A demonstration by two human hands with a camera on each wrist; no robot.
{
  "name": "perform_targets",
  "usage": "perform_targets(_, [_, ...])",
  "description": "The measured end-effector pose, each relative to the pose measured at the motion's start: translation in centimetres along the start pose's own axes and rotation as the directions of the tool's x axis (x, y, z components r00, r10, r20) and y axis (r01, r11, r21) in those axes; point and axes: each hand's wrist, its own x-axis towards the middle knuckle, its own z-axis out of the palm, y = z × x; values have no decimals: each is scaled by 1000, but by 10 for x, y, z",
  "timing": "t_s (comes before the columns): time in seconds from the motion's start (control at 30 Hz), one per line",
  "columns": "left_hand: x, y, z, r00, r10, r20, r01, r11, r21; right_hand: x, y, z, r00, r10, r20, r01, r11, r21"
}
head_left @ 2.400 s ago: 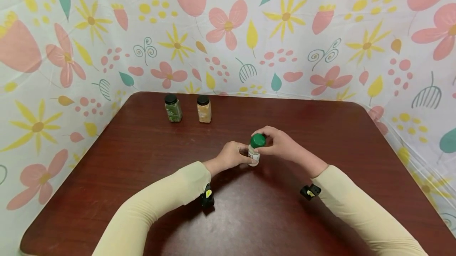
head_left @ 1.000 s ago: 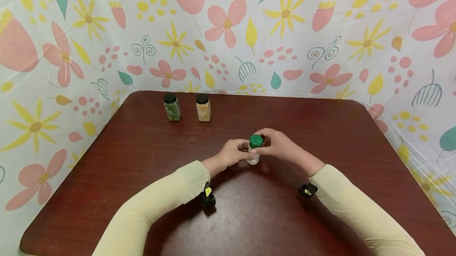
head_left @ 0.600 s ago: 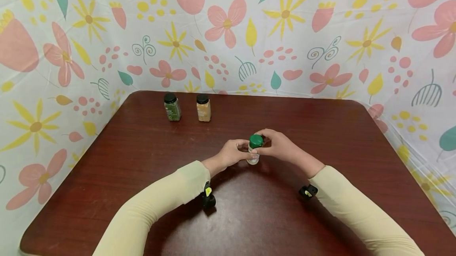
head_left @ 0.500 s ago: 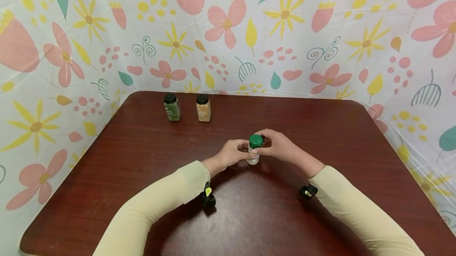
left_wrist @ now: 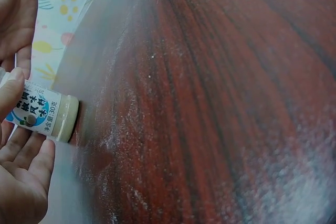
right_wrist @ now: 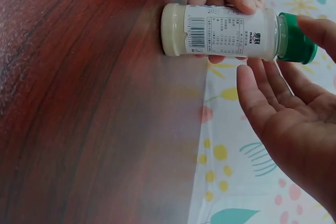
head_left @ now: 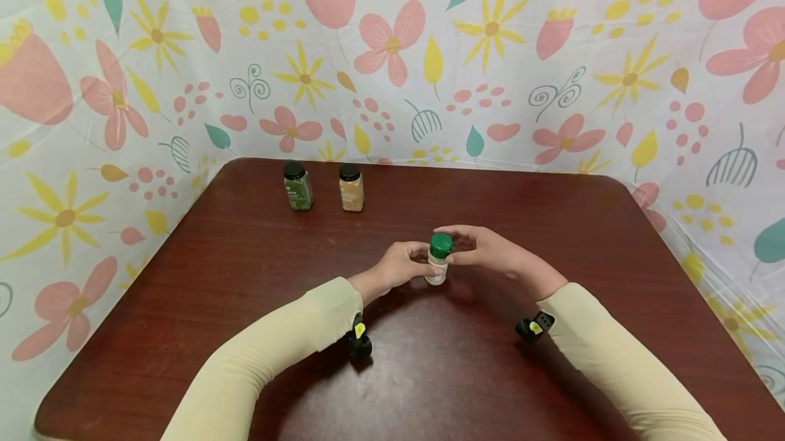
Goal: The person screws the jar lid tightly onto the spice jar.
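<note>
A small clear seasoning bottle (head_left: pixel 437 272) with a green cap (head_left: pixel 441 245) and a white printed label stands upright at the middle of the table. Pale powder shows near its base in the right wrist view. My left hand (head_left: pixel 400 264) grips the bottle's body from the left, thumb in front and fingers behind. My right hand (head_left: pixel 490 250) is at the cap's right side with its fingers loosely extended. In the right wrist view, the thumb of that right hand (right_wrist: pixel 304 124) overlaps the green cap, while its other fingers are spread apart from it.
Two black-capped spice jars stand at the back left: one with green contents (head_left: pixel 298 189), one with pale orange contents (head_left: pixel 351 190). The dark red wooden table (head_left: pixel 245 277) ends at a flower-printed cloth backdrop (head_left: pixel 392 107).
My right hand has loosened from around the green cap and shifted slightly right, its fingers straighter. The left hand keeps its hold on the bottle, which stays in place.
</note>
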Motion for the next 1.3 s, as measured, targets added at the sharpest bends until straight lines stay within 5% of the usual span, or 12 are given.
perform_targets(0.23, [0,0,0,1000,5,-1,-5,1000,-8,-1,1,3,1000,-13,-21,14,998,54])
perform_targets(1.3, [1,-4,1,1000,21,-3,-21,1000,-17,-2,5,16,990,-19,-137,16,1000,-20])
